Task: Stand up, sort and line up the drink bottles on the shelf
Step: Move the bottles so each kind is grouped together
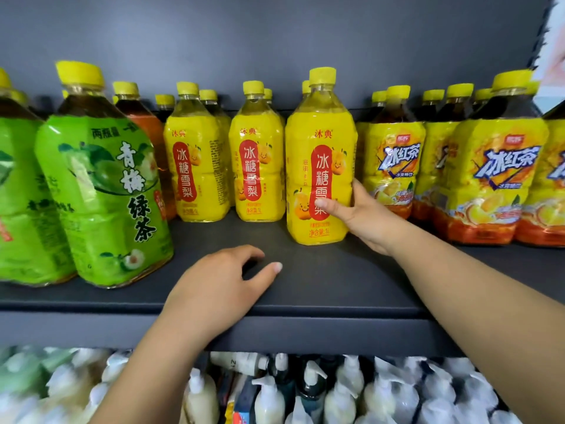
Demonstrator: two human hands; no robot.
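Right now the shelf (321, 289) carries three sorts of drink side by side: green tea bottles (101, 179) at the left, pear drink bottles in the middle, iced tea bottles (489, 179) at the right, all upright as far as I can see. Two of the pear drink bottles (195, 166) stand further back, level with each other, and the third pear bottle (319, 166) stands nearer the shelf edge, out of their line.

That third bottle is the one I have. My right hand (363, 215) wraps its lower half from the right side, thumb across the front label and fingers round behind (I can't see their tips), so the grip is closed on it. Its long axis is vertical, base flat on the shelf.

My left hand (220, 283) lies palm down on bare shelf in front of the bottles, fingers loosely curled, holding nothing, and it is near that bottle but not touching it.

What matters, I judge, is that the row it belongs in lies away from me and a little left, so the right hand should push it straight back without tipping it.
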